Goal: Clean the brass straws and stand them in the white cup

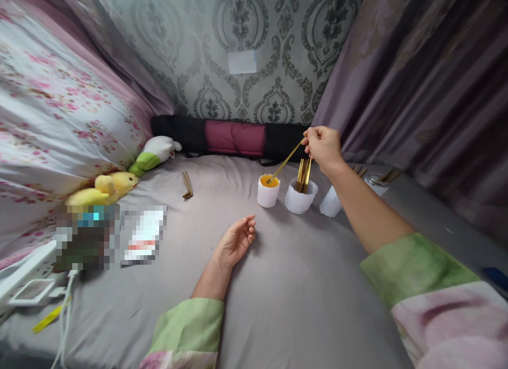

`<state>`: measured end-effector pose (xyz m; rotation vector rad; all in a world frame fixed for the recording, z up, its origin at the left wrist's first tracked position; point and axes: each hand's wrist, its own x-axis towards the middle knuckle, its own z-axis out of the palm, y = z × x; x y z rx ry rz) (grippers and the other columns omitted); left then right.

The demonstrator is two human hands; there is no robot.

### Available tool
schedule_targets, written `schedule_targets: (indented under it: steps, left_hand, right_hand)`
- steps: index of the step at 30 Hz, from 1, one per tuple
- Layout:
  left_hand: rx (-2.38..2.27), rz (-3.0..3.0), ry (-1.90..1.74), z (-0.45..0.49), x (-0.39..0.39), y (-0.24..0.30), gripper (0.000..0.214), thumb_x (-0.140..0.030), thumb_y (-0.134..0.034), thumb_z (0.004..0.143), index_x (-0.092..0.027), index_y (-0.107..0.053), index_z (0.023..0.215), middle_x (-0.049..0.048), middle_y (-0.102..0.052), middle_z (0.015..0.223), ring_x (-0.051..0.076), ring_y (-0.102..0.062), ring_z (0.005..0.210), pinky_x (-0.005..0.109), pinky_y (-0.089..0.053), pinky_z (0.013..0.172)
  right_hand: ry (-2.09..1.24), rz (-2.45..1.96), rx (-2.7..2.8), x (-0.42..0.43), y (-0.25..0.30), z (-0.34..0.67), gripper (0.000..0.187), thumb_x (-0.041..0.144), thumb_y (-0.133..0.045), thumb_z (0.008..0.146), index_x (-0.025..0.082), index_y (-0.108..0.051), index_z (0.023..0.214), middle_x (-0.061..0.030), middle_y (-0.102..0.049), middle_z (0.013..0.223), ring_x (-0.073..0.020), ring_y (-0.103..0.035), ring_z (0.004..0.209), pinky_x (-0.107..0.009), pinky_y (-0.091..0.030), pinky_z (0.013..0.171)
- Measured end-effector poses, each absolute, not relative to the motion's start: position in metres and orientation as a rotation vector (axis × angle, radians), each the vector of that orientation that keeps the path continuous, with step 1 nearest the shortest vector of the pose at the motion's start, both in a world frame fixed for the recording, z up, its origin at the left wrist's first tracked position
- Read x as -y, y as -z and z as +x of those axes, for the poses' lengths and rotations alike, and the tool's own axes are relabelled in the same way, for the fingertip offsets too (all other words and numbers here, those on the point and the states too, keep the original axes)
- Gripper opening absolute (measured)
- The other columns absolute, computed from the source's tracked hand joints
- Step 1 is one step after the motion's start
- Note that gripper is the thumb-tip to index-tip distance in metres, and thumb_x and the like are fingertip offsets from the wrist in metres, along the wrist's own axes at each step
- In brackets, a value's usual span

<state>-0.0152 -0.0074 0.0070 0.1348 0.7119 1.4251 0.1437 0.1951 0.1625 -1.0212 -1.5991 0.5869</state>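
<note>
My right hand (323, 145) pinches the upper end of a long, thin gold fork (289, 159), which slants down to the left. Its small head, which I see only roughly, is at the mouth of a white cup with a yellow inside (268, 196). Just right of that, a wider white cup (299, 202) holds several upright gold utensils (304, 176), below my right hand. My left hand (237, 239) lies on the grey sheet in front of the cups, fingers loosely curled and apart, holding nothing. Several gold spoons (186, 188) lie together farther left.
Partly behind my right forearm stand another white cup (330, 202) and a jar (376, 185) with utensils. Plush toys (154, 152), a blurred packet (143, 235), a power strip (29, 268) and a white cable (65, 318) are at left. A black and maroon bag (234, 137) lies along the wall.
</note>
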Motion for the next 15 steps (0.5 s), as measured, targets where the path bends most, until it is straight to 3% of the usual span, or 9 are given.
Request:
schedule_targets:
  steps: [15]
  left_hand:
    - [-0.71,0.105,-1.427,-0.016,0.007,-0.009,0.014,-0.011,-0.051,0.079,-0.008,-0.06,0.089,0.0044,-0.059,0.069,0.006,-0.053,0.055,0.016,-0.042,0.048]
  right_hand:
    - [-0.422,-1.085,1.74,-0.201,-0.143,0.133,0.025,0.035,-0.043,0.083,0.017,-0.059,0.077,-0.0013,-0.061,0.062,-0.0105,-0.055,0.052,-0.023,-0.044,0.055]
